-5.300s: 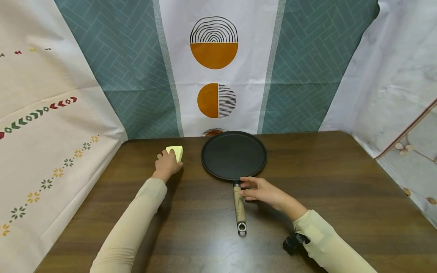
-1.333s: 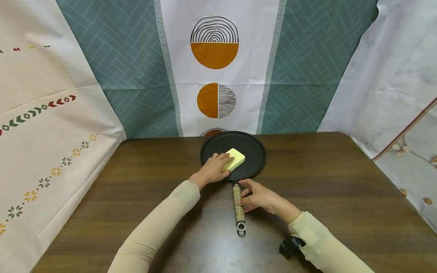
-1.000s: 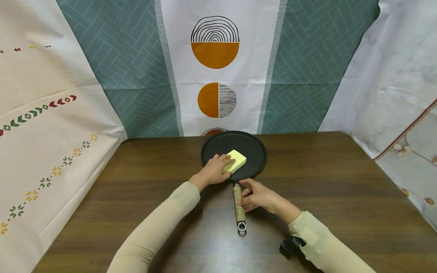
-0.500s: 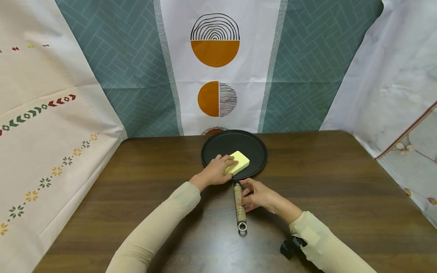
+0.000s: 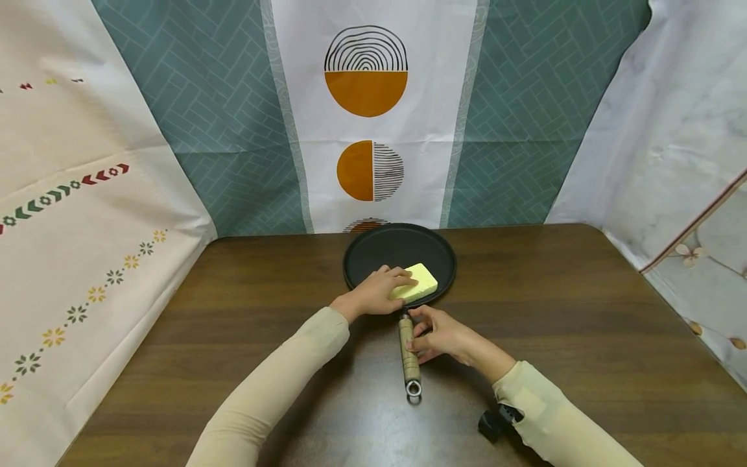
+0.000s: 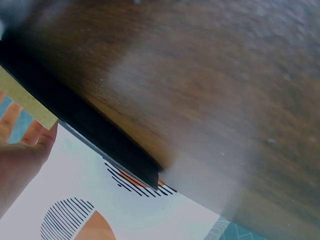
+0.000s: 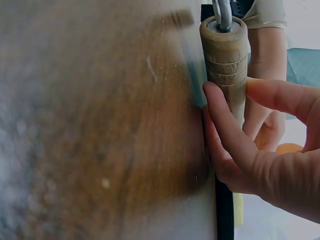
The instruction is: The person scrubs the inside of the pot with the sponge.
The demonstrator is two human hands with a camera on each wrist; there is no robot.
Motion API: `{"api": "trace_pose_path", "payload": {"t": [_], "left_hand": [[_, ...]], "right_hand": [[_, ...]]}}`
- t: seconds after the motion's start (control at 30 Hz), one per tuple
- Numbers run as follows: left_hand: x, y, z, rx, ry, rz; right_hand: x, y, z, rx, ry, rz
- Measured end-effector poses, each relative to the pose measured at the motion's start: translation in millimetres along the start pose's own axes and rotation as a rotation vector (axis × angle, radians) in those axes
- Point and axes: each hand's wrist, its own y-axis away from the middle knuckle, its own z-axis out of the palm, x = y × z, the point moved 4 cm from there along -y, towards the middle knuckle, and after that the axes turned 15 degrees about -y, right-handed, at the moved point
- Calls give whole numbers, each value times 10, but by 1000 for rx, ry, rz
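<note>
A flat black frying pan (image 5: 397, 250) lies at the back middle of the table in the head view. My left hand (image 5: 373, 293) grips a pale yellow sponge (image 5: 423, 283) on the near right part of its surface, fingers over the top and thumb at the near side. In the left wrist view the sponge (image 6: 27, 102) sits against the pan's dark edge (image 6: 105, 135). My right hand (image 5: 448, 336) pinches the pan's wood-look handle (image 5: 410, 364). The right wrist view shows thumb and fingers on opposite sides of that handle (image 7: 226, 57), below its metal ring (image 7: 223, 15).
The brown wooden table (image 5: 233, 363) extends around the pan on all sides. Behind it hangs a patterned cloth (image 5: 373, 97), close to the pan's far rim. A black strap device (image 5: 495, 423) is worn at the right wrist.
Since the oldest frame, my left hand has brought the sponge from the table onto the pan. In the last second it slid right and nearer. My right fingers have closed on the handle.
</note>
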Motion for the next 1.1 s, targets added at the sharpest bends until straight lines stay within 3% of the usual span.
{"api": "trace_pose_path", "payload": {"t": [0.73, 1.1], "left_hand": [[146, -139, 13, -17, -63, -18], [201, -244, 23, -34, -181, -30]], "right_hand": [[17, -4, 3, -23, 18, 0], [19, -9, -6, -43, 16, -8]]}}
